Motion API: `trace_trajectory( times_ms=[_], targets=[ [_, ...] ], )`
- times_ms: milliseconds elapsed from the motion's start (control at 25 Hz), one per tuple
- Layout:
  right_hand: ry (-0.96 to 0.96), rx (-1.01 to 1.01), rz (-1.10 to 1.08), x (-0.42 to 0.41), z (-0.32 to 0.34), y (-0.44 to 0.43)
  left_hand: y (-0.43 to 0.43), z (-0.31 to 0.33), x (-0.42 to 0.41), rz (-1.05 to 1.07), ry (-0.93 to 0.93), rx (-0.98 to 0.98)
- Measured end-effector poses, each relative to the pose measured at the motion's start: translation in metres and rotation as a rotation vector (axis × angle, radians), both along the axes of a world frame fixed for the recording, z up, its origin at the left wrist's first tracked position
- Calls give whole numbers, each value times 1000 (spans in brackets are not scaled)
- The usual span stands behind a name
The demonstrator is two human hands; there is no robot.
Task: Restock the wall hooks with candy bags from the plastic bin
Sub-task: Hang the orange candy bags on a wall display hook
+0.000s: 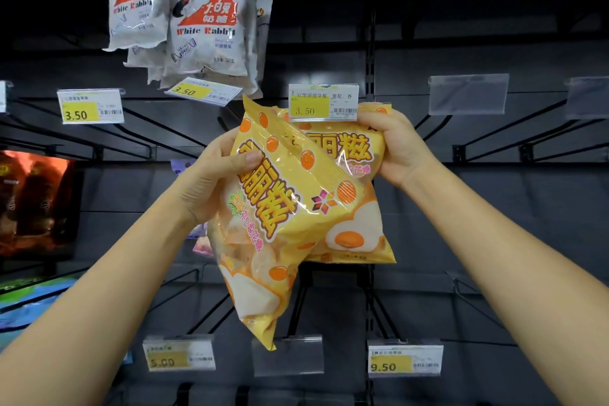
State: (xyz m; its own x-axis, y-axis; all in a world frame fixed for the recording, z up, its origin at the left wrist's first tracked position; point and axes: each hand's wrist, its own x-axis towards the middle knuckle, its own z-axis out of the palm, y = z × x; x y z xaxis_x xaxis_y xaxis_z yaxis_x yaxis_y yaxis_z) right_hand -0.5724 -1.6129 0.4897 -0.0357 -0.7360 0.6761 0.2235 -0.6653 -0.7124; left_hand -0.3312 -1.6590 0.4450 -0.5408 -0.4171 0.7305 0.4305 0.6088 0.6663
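Two yellow-orange candy bags are up in front of the dark wall panel. My left hand (211, 181) grips the front bag (260, 241), which tilts down to the left. My right hand (398, 145) holds the top right of the rear bag (349, 208), whose top edge sits right behind the 3.50 price tag (323, 102) at the tip of a hook. The hook itself is hidden by the tag and bags. The plastic bin is out of view.
White Rabbit candy bags (204, 20) hang on hooks at upper left. Bare black hooks (478, 138) with blank tag holders stretch to the right. More price tags (405, 361) line the row below. Dark red packs (33, 201) hang at far left.
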Motion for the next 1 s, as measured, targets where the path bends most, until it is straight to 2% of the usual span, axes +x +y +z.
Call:
trace_trajectory(
  times_ms=[240,640,880,1000],
  targets=[
    [-9,14,-149,7,5,-1,-1,-1,2,20,29,18],
    [-42,118,-217,4,-4,-7,-6,-11,1,-8,-5,72],
    [119,-1,-510,-4,-17,-25,-16,-20,-13,90,-2,90],
    [222,-82,-685,-5,-23,-31,-14,-27,-29,168,67,120]
  ],
)
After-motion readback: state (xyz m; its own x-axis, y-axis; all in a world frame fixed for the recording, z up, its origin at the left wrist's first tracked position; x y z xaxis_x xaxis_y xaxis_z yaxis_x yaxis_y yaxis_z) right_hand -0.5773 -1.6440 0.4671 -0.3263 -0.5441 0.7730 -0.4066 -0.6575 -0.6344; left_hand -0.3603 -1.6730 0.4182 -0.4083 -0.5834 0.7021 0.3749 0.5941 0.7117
